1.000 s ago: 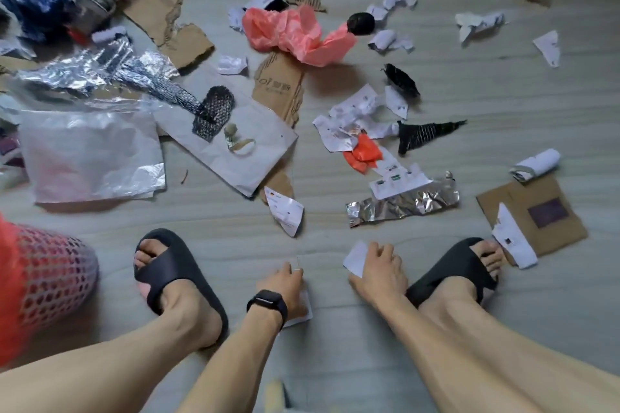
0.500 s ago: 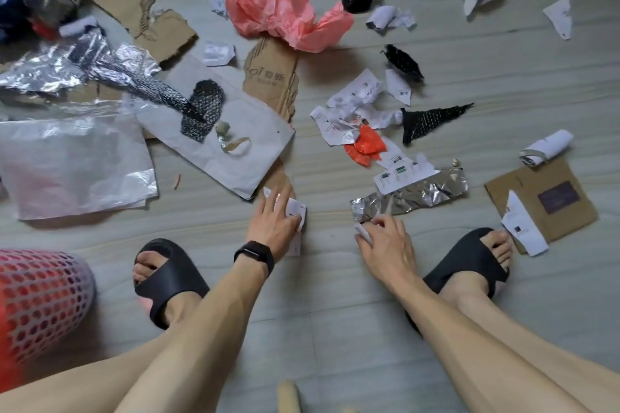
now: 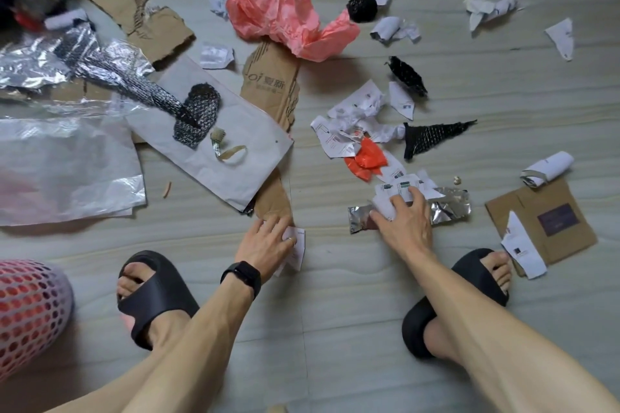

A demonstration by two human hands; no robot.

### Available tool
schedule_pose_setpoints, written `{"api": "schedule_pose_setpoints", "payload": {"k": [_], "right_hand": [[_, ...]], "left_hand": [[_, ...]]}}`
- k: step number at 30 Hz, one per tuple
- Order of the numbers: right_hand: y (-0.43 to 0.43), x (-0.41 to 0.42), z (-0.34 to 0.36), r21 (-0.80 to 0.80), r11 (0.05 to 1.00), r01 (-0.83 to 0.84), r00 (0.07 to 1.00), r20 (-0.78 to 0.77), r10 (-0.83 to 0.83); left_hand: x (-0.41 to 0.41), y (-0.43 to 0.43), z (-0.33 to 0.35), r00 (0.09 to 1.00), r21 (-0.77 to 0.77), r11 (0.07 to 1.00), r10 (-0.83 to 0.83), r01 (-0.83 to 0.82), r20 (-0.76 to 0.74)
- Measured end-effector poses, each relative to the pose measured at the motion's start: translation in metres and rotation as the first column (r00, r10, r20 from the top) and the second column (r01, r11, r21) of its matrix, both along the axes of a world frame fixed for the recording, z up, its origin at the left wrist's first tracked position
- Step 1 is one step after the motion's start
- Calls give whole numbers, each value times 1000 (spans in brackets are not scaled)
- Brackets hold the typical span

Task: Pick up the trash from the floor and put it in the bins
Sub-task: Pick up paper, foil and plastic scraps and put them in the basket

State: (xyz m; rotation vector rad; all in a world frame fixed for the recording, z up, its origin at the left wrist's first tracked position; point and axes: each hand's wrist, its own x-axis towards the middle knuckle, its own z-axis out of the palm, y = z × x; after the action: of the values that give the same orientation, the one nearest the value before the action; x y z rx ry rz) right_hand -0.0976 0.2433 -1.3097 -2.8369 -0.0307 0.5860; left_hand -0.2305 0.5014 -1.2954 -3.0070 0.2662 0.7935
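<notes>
Trash lies scattered over the pale wooden floor. My left hand [image 3: 266, 241], with a black watch on its wrist, holds white paper scraps [image 3: 297, 251] low against the floor, just below a torn cardboard strip [image 3: 273, 203]. To the right, my right hand [image 3: 404, 220] grips a white paper scrap [image 3: 384, 208] and lies over a crumpled silver foil strip [image 3: 449, 208], its fingers reaching onto printed paper pieces [image 3: 399, 186]. A small orange plastic scrap [image 3: 367, 161] lies just beyond them.
A red-and-white mesh bin [image 3: 30, 315] lies at the lower left. My feet in black slides [image 3: 152, 295] flank my hands. A white mailer [image 3: 221, 134], pink plastic [image 3: 292, 23], clear plastic sheet [image 3: 63, 171], foil, black netting, a brown card [image 3: 543, 221] and several paper scraps litter the floor ahead.
Both hands moved forward, away from my feet. The left now holds the paper scraps by the cardboard strip; the right carried its white scrap onto the foil and printed papers.
</notes>
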Motion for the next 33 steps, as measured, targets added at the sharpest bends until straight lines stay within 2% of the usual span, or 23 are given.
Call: {"api": "schedule_pose_setpoints", "payload": {"k": [2,5,10,15,18,21,27,33], "right_hand": [[2,9,-3,28,999,32,999,-1,-32],[4,18,-5,50,995,84,996,-11,-83],[5,32,-6,27,984,174,983,-59,-172],[2,42,-4,164,934,317,946,-130,-298],[-2,51,-1,220,897,382,920,-183,-347],[-7,61,2,208,897,390,915,-192,-354],[-13,75,2,83,916,392,910,-183,-373],[-9,72,-9,121,911,394,916,-139,-377]], "left_hand": [[4,1,3,999,-34,998,46,-45,6],[5,0,5,997,-37,999,21,-24,-78],[10,4,-5,995,-70,992,100,-100,-9],[15,-1,4,982,-103,977,187,-187,-6],[15,1,7,987,-71,985,159,-160,-22],[14,0,-2,986,-62,986,154,-157,-63],[17,1,-3,987,-43,988,146,-149,-67],[20,-1,-4,989,-6,992,126,-127,-79]]}}
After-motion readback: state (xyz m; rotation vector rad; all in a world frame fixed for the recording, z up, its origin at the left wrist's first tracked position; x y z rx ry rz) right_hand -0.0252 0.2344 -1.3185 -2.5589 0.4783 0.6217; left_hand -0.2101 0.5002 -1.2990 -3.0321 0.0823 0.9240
